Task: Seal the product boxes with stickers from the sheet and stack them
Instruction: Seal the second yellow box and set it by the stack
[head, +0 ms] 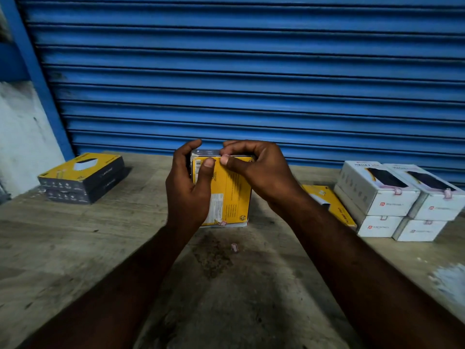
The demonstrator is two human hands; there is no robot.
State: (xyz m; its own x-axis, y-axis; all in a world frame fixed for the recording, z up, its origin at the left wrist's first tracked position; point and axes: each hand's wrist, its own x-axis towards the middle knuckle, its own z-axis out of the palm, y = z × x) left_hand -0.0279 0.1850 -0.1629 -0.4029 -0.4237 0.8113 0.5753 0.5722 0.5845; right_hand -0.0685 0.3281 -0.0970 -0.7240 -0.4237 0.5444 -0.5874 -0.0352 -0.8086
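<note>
The held box (227,192) is yellow with a white label patch and small pink stickers (223,223) at its edges. The left stack (83,178) is dark grey with yellow tops. The right boxes (400,200) are white with red logos, dark pictures and pink seals. The shutter (251,71) is blue, ribbed in horizontal bands. The table (75,248) is mottled grey-tan.

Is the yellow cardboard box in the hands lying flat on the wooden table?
No: the yellow cardboard box stands on edge on the wooden table, both hands gripping it.

Blue roller shutter (251,71) behind worn wooden table (75,248); dim light.
</note>
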